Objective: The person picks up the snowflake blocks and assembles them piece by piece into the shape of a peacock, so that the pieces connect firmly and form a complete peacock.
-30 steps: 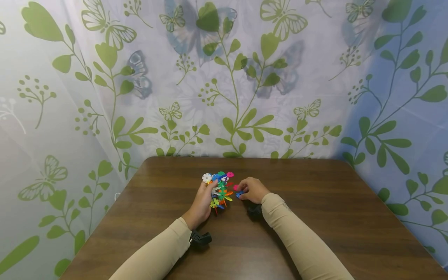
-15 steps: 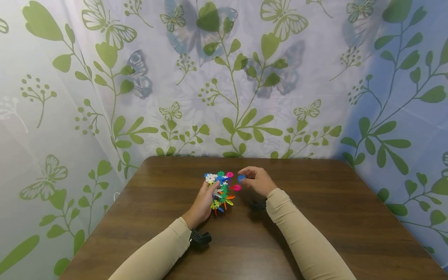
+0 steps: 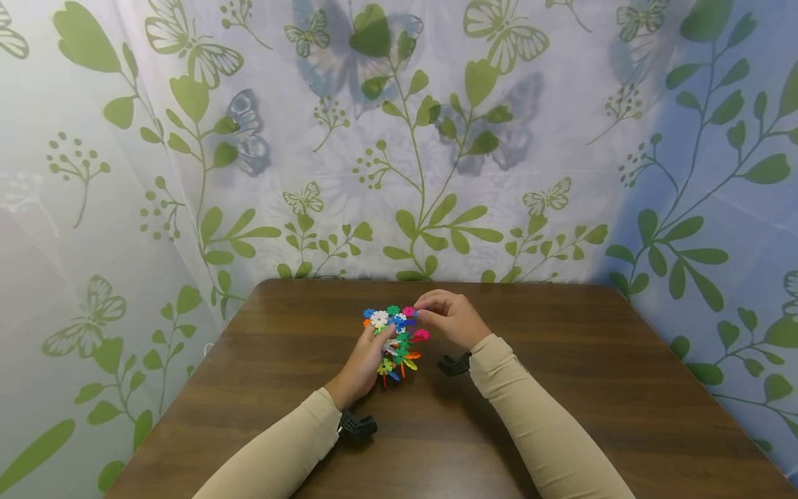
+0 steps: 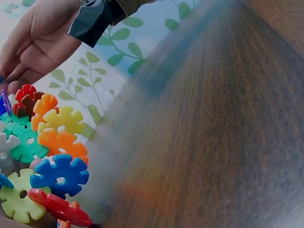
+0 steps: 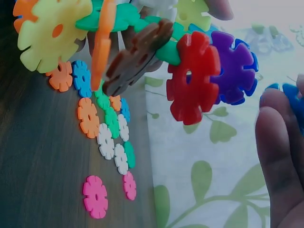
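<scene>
My left hand (image 3: 361, 360) grips a cluster of interlocked flower-shaped plastic discs (image 4: 59, 175) in red, orange, yellow, green, blue and other colours. Its thumb lies along the cluster's upper left side in the head view. My right hand (image 3: 455, 322) pinches a single blue notched disc (image 5: 297, 105) between thumb and fingers, to the right of the cluster's top. In the right wrist view, a purple disc (image 5: 232, 69) and a red disc (image 5: 194, 78) form the cluster's side nearest that hand, with a gap before the blue disc.
Loose flower discs lie on the table beyond the cluster, including a pink disc (image 5: 95, 197), an orange disc (image 5: 88, 118) and several white and green ones. Brown wooden table (image 3: 561, 388) surrounds both arms. A leaf-patterned curtain (image 3: 436, 138) hangs behind its far edge.
My right hand has risen from beside a pink disc with the blue disc, turning it, then moved slightly back and left towards the cluster's top. My left hand stays nearly still.
</scene>
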A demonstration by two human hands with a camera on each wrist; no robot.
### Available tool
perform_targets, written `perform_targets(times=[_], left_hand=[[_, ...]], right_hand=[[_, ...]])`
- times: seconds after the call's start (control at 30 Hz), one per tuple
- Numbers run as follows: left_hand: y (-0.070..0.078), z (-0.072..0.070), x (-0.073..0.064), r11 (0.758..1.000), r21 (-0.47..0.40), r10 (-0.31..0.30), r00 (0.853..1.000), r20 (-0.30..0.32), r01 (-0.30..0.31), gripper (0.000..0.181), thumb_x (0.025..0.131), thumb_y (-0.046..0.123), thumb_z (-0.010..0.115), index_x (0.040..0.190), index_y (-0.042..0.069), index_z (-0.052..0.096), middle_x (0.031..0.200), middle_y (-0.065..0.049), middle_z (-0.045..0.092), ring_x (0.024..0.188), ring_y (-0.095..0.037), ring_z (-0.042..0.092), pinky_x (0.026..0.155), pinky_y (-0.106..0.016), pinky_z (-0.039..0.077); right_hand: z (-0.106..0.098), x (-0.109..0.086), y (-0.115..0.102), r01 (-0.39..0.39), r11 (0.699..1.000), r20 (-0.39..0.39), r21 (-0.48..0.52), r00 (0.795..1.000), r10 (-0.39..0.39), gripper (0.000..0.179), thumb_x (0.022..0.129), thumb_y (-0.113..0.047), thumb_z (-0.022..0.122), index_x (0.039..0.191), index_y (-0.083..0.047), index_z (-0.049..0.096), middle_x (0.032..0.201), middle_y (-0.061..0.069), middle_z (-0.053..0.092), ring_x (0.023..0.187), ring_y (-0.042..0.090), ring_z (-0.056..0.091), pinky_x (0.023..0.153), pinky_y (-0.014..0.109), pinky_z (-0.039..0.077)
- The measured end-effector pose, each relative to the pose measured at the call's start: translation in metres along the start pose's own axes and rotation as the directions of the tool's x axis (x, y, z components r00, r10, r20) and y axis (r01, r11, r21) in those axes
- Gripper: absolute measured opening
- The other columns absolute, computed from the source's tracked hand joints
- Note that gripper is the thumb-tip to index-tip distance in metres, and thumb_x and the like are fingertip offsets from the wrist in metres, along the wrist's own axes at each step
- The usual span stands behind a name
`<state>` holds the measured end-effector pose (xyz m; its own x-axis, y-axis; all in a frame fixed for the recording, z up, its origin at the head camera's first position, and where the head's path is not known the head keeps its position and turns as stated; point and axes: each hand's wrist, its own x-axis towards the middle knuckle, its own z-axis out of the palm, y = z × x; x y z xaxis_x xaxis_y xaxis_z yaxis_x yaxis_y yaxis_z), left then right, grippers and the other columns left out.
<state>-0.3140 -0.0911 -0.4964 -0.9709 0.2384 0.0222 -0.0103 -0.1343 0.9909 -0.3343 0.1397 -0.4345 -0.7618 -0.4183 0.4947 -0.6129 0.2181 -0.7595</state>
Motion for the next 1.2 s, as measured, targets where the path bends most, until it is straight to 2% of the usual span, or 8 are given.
perform_targets(times=[0.13, 0.17, 0.3, 0.5, 0.7, 0.83, 0.97, 1.2], left_hand=[[0.0002, 0.0002, -0.0003, 1.000, 0.020, 0.020, 1.000, 0.014, -0.020, 0.070, 0.106, 0.051, 0.060, 0.149, 0.000, 0.039, 0.152, -0.021, 0.041, 0.149, -0.040, 0.025, 0.120, -0.065, 0.016], [0.0002, 0.0001, -0.0002, 0.999, 0.026, 0.021, 1.000, 0.015, -0.021, 0.067, 0.107, 0.051, 0.059, 0.146, 0.000, 0.041, 0.147, -0.022, 0.044, 0.148, -0.040, 0.026, 0.119, -0.066, 0.016], [0.0007, 0.0005, 0.0005, 1.000, 0.013, 0.024, 0.999, 0.021, -0.025, 0.063, 0.107, 0.049, 0.060, 0.146, 0.002, 0.043, 0.142, -0.020, 0.049, 0.144, -0.038, 0.034, 0.119, -0.062, 0.021], [0.0009, 0.0002, -0.0013, 0.998, 0.014, 0.068, 0.994, 0.090, -0.069, 0.060, 0.107, 0.049, 0.059, 0.145, 0.005, 0.046, 0.146, -0.015, 0.050, 0.135, -0.031, 0.046, 0.114, -0.052, 0.035], [0.0041, 0.0002, -0.0069, 0.988, 0.076, 0.121, 0.984, 0.127, -0.131, 0.055, 0.109, 0.049, 0.057, 0.140, 0.005, 0.049, 0.135, -0.012, 0.061, 0.121, -0.026, 0.058, 0.101, -0.041, 0.048], [0.0063, -0.0001, -0.0082, 0.980, 0.098, 0.157, 0.977, 0.146, -0.172, 0.054, 0.109, 0.048, 0.055, 0.141, 0.005, 0.051, 0.131, -0.012, 0.064, 0.116, -0.027, 0.063, 0.099, -0.040, 0.052], [0.0059, -0.0014, -0.0077, 0.972, 0.137, 0.169, 0.974, 0.151, -0.190, 0.053, 0.109, 0.049, 0.056, 0.139, 0.006, 0.052, 0.125, -0.011, 0.067, 0.109, -0.025, 0.065, 0.093, -0.037, 0.054], [0.0072, -0.0036, -0.0076, 0.937, 0.237, 0.215, 0.959, 0.185, -0.256, 0.044, 0.111, 0.045, 0.053, 0.138, 0.011, 0.058, 0.120, -0.007, 0.071, 0.105, -0.028, 0.070, 0.088, -0.036, 0.058]], right_hand=[[0.0008, -0.0004, -0.0009, 0.019, 1.000, 0.014, 0.016, 1.000, -0.019, 0.020, 0.102, -0.003, 0.070, 0.118, 0.008, 0.074, 0.127, 0.015, 0.066, 0.106, 0.027, 0.071, 0.087, 0.032, 0.059], [0.0012, -0.0003, -0.0012, 0.022, 1.000, 0.012, 0.016, 1.000, -0.023, 0.020, 0.102, -0.002, 0.070, 0.118, 0.010, 0.074, 0.128, 0.017, 0.065, 0.107, 0.029, 0.070, 0.088, 0.035, 0.059], [0.0038, 0.0001, -0.0038, 0.021, 1.000, 0.015, -0.005, 1.000, -0.021, 0.018, 0.101, -0.001, 0.070, 0.115, 0.009, 0.076, 0.128, 0.022, 0.063, 0.107, 0.033, 0.070, 0.088, 0.034, 0.059], [0.0022, -0.0007, -0.0028, 0.008, 1.000, 0.064, -0.018, 0.998, -0.007, 0.016, 0.098, -0.001, 0.075, 0.113, 0.000, 0.080, 0.123, 0.013, 0.069, 0.105, 0.027, 0.071, 0.088, 0.035, 0.059], [-0.0028, -0.0006, 0.0012, -0.017, 0.998, 0.096, 0.061, 0.995, 0.011, 0.015, 0.098, -0.002, 0.076, 0.112, -0.002, 0.080, 0.124, 0.015, 0.069, 0.100, 0.030, 0.072, 0.082, 0.034, 0.060], [-0.0044, -0.0001, 0.0016, -0.012, 0.994, 0.105, 0.109, 0.995, 0.000, 0.016, 0.098, -0.002, 0.076, 0.114, 0.000, 0.078, 0.118, 0.016, 0.072, 0.096, 0.034, 0.072, 0.080, 0.038, 0.061], [-0.0039, 0.0002, -0.0002, -0.020, 0.989, 0.132, 0.144, 0.991, 0.001, 0.018, 0.098, 0.000, 0.074, 0.116, 0.004, 0.076, 0.116, 0.018, 0.073, 0.094, 0.035, 0.073, 0.080, 0.039, 0.061], [-0.0020, -0.0003, -0.0028, -0.051, 0.984, 0.158, 0.170, 0.987, 0.024, 0.019, 0.097, 0.000, 0.076, 0.115, 0.006, 0.076, 0.118, 0.019, 0.073, 0.098, 0.034, 0.073, 0.083, 0.037, 0.061]])
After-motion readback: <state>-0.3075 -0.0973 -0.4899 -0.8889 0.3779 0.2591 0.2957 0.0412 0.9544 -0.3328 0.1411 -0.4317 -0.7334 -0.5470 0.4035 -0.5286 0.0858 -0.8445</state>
